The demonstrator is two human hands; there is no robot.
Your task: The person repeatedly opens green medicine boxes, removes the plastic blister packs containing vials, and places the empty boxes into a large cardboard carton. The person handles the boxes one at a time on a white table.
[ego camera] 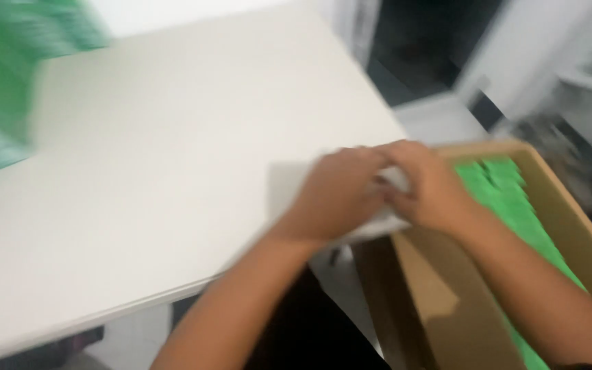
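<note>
The picture is blurred by motion. My left hand [337,195] and my right hand [429,185] meet at the right edge of a white table [173,151], both closed on a flat white piece, perhaps a sheet or thin carton [289,192], that lies on the table's corner. My right forearm crosses over an open brown cardboard box [570,226] beside the table. Green packets [508,199] fill the inside of the box.
A stack of green packages [8,75] stands at the table's far left corner. Beyond the table are a white wall, a dark gap and pale furniture on the right. The floor under the table edge is grey.
</note>
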